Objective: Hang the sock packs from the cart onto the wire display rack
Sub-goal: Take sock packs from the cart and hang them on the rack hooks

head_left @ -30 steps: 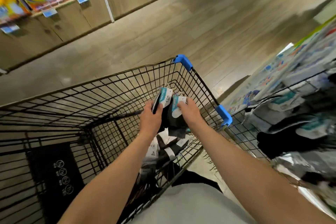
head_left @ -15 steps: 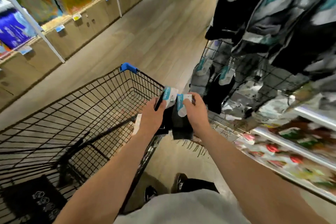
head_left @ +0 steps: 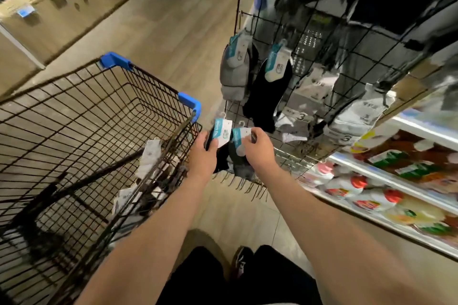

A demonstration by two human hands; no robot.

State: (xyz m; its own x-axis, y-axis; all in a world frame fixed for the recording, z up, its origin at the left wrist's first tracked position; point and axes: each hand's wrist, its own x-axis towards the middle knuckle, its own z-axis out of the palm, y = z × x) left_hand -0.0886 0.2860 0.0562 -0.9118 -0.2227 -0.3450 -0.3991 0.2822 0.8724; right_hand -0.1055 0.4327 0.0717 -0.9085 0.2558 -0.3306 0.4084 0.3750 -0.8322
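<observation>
Just below the rack (head_left: 319,39), off its lower left corner, I hold two sock packs side by side. My left hand (head_left: 202,156) grips the left pack (head_left: 222,131), thumb across its teal-and-white card, fingers curled behind the dark socks. My right hand (head_left: 260,151) pinches the right pack (head_left: 238,142) at its card, fingers curled over the top edge. The cards touch or nearly touch; can't tell which. Both small hooks point up, neither on a rack wire. On the rack's left side hang a grey pack (head_left: 234,69) and, beside it, a black pack (head_left: 269,86); white packs further right are blurred. Left of the rack stands the cart (head_left: 189,101), with spare packs (head_left: 151,156) loose inside along its rack-facing side. Right of the rack and lower, a shelf (head_left: 426,130) carries bottles (head_left: 359,182).
</observation>
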